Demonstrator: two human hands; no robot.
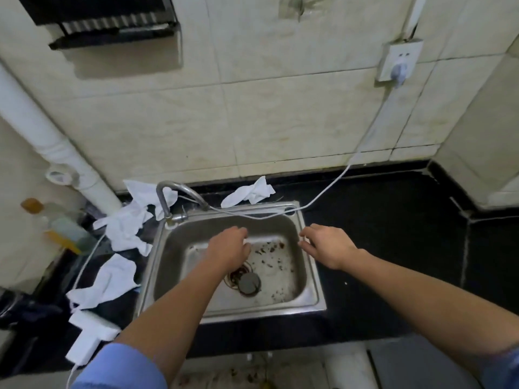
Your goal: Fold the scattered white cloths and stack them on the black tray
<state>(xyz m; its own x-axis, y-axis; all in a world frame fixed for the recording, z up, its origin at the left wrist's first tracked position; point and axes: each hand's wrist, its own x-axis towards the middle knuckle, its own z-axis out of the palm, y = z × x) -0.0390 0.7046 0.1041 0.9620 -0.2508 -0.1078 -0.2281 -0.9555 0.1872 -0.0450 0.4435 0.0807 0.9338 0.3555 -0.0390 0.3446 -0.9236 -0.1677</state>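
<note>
Black counter (379, 234) runs under a tiled wall, with a steel sink (310, 287) set into it. White cloths lie crumpled around the sink: one behind its rear rim (248, 193), a heap at the tap (132, 220), one on the left counter (108, 282). Just below that, a white block (90, 336) lies near the counter's front edge. No tray shows, and no writing can be read.

Tap (175, 193) arches over the basin's back left corner. A white cable (362, 144) drops from a wall socket (400, 60) and crosses the rear rim. Bottles (60, 226) stand at far left beside a white pipe (42, 124). Dark debris speckles the basin around the drain plug (248, 283).

Left hand (229, 248) hovers palm down over the basin, fingers curled loosely together, gripping nothing. Right hand (327, 245) hangs over the sink's right rim, fingers slightly apart, empty. Both forearms are bare below blue sleeves (120, 366).
</note>
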